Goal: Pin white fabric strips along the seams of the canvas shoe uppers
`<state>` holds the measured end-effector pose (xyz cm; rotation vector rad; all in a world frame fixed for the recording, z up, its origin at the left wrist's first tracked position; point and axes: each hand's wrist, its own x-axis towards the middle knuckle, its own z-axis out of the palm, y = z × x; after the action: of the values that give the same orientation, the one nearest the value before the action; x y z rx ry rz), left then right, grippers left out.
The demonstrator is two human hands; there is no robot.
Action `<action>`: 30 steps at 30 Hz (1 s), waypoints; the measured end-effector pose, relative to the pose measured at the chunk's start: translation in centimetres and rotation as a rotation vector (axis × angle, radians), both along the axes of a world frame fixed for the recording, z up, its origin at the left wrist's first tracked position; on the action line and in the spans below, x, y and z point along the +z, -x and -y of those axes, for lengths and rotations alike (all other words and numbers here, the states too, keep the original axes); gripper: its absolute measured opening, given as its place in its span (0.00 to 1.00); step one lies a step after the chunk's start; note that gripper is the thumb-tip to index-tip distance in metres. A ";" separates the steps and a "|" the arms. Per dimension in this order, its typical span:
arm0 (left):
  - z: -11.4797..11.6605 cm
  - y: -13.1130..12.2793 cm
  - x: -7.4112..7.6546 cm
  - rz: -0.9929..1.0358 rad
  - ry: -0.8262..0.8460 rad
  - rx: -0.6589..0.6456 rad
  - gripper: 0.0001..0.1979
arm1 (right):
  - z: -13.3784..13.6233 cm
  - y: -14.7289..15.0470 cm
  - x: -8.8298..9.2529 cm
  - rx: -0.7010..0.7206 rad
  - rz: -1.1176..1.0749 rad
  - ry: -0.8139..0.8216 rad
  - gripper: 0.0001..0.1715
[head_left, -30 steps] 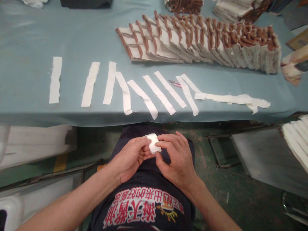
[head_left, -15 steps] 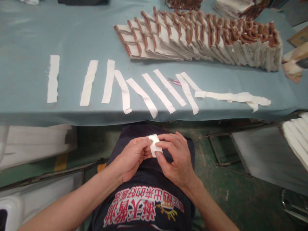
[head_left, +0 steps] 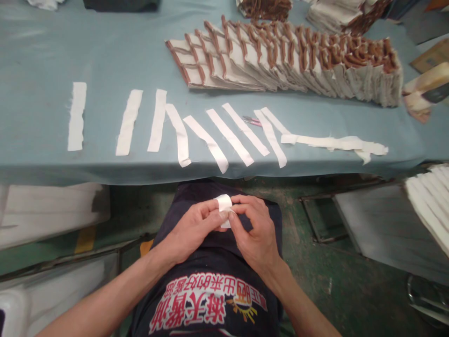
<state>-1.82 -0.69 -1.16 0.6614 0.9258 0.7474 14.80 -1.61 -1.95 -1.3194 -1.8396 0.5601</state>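
Over my lap, both hands grip one small white fabric strip (head_left: pixel 224 202), bent over at the top. My left hand (head_left: pixel 196 224) closes on its left side, with the thumb pressed across the front. My right hand (head_left: pixel 257 229) pinches the right edge between thumb and fingers; the other fingers curl behind. Part of the strip is hidden by the fingers. On the table beyond lie several similar white strips (head_left: pixel 229 138), some upright and some slanted. Pink-handled snips (head_left: pixel 252 121) lie among them, partly covered by a strip.
The blue-green cloth-covered table (head_left: pixel 42 126) ends just beyond my hands. Across its back fans a long row of off-white fabric pieces with brown edges (head_left: pixel 252 61). A long white strip pile (head_left: pixel 336 142) lies to the right. White folded cloth (head_left: pixel 430 196) is stacked at far right.
My left thumb has moved down and right across the strip, meeting my right thumb. The strip's top now curls over more. The view has shifted slightly.
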 end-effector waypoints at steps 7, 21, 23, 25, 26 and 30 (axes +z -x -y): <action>0.3 0.1 -0.2 -0.176 -0.115 0.019 0.15 | 0.6 0.8 -0.3 -0.035 -0.103 0.129 0.06; 2.5 -0.2 -0.7 -0.420 -0.339 -0.003 0.17 | -0.3 -0.4 1.6 -0.291 -0.423 0.293 0.11; 2.9 -0.4 -0.8 -0.468 -0.361 -0.023 0.18 | -0.8 -0.6 2.2 -0.333 -0.432 0.274 0.12; 3.3 -0.5 -0.8 -0.508 -0.392 -0.055 0.19 | -1.4 -0.6 2.8 -0.350 -0.465 0.268 0.13; 3.5 -0.6 -0.8 -0.520 -0.414 -0.069 0.19 | -1.7 -0.5 3.2 -0.346 -0.497 0.265 0.13; 4.3 -0.9 -0.9 -0.549 -0.571 -0.125 0.17 | -3.6 0.1 5.1 -0.309 -0.629 0.215 0.14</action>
<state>-0.93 -4.95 -2.01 1.4656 1.1586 0.7333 14.70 1.96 3.12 -1.3351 -1.0665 0.8981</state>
